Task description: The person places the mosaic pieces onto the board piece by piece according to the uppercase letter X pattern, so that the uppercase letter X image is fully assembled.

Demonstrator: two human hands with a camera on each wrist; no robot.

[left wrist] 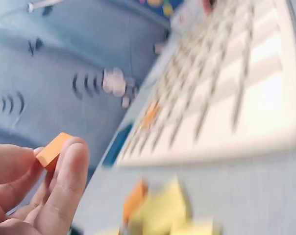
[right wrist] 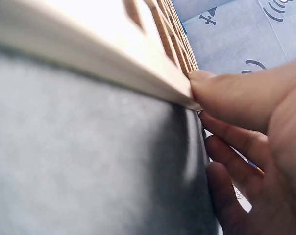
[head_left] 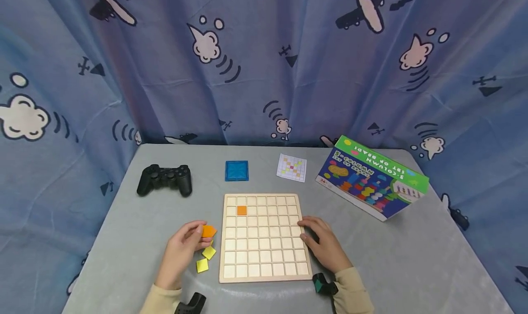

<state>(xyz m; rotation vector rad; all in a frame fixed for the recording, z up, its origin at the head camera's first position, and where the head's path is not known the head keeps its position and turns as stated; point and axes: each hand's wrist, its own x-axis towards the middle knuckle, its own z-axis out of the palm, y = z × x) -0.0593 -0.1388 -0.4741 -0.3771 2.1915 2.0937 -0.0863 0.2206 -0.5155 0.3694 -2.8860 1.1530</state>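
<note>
My left hand (head_left: 181, 250) pinches an orange square tile (left wrist: 55, 149) between thumb and fingers, left of a wooden grid board (head_left: 264, 279). Below that hand, several yellow tiles (head_left: 202, 265) lie on the table, with another orange tile (left wrist: 135, 200) beside them in the left wrist view, blurred. One orange tile (head_left: 241, 210) sits in a cell near the board's upper left; the other cells show bare wood. My right hand (head_left: 326, 245) rests at the board's right edge, its thumb (right wrist: 207, 81) touching the rim.
Behind the board lie a blue square packet (head_left: 237, 171) and a printed pattern card (head_left: 291, 168). A black game controller (head_left: 165, 179) is at the back left. A colourful box (head_left: 371, 179) stands at the back right, before a blue curtain (head_left: 255, 52).
</note>
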